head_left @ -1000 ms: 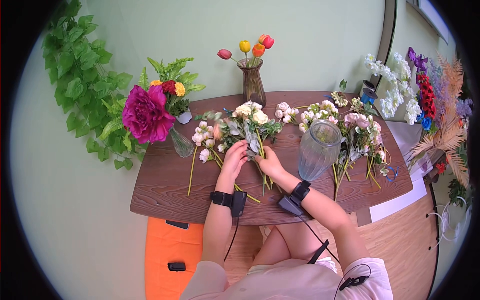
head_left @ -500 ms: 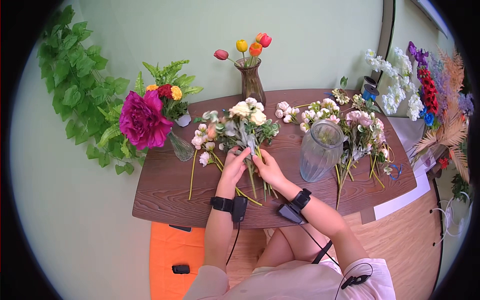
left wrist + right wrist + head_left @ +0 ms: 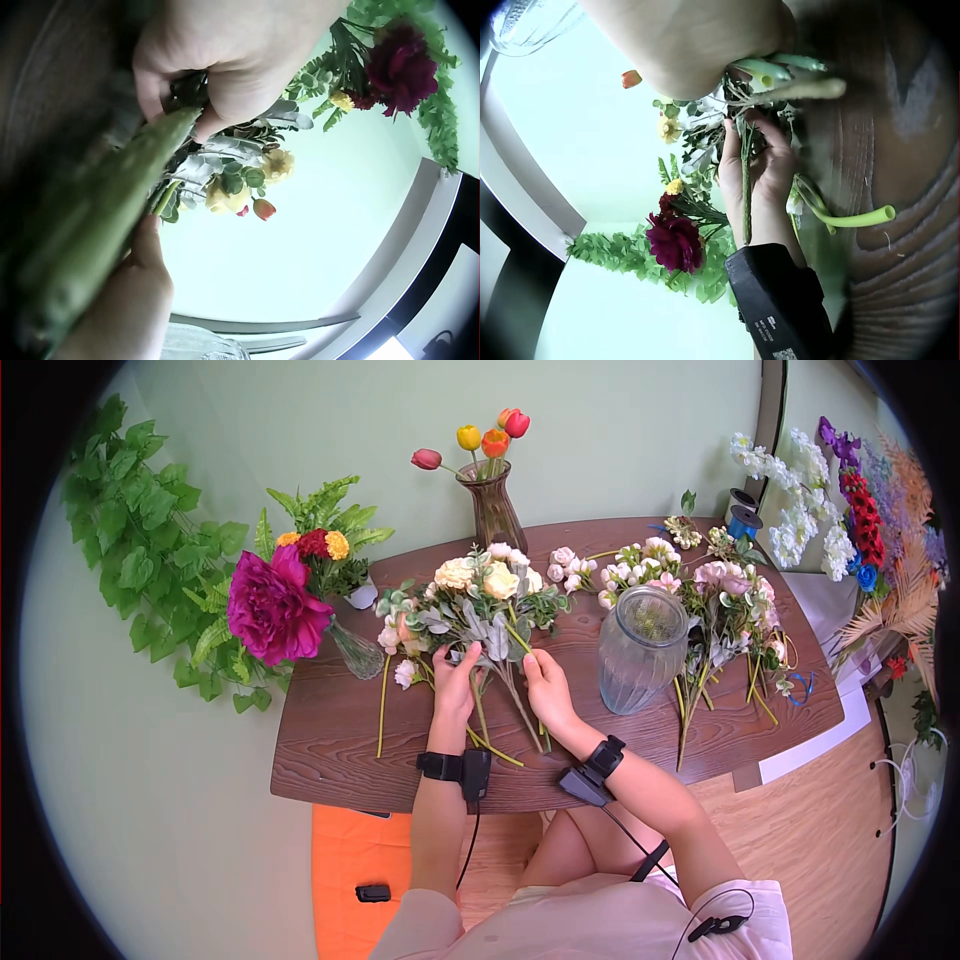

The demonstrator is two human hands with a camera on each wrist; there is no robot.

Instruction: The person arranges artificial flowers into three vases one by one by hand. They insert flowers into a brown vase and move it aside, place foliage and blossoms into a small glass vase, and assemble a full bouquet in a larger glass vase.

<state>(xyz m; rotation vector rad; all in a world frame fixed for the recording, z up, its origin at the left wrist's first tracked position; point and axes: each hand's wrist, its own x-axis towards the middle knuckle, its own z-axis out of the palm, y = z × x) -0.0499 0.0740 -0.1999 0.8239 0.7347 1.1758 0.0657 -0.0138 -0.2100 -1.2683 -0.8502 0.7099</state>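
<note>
A bunch of cream artificial flowers [image 3: 490,582] with grey-green leaves stands between the two hands over the table. My left hand [image 3: 455,685] holds the stems just under the leaves, its thumb across them; the right wrist view shows this hand [image 3: 761,169] pinching a thin green stem. To its right, my right hand [image 3: 546,690] pinches a green stem [image 3: 519,639] of the same bunch between thumb and fingers. Below the hands, the loose stem ends [image 3: 518,705] spread out. The right hand [image 3: 146,289] appears at the lower left of the left wrist view.
A clear glass vase [image 3: 643,655] stands right of the hands, with pale pink flowers [image 3: 735,585] lying beyond it. Tulips fill a brown vase [image 3: 495,515] at the back. A magenta bloom [image 3: 280,605] leans at the left. Pink-white stems [image 3: 384,705] lie left of the bunch.
My hands have moved apart; the right one now pinches a stem higher up, to the right. The bunch has fanned wider and its stems slant more. The head view has shifted slightly.
</note>
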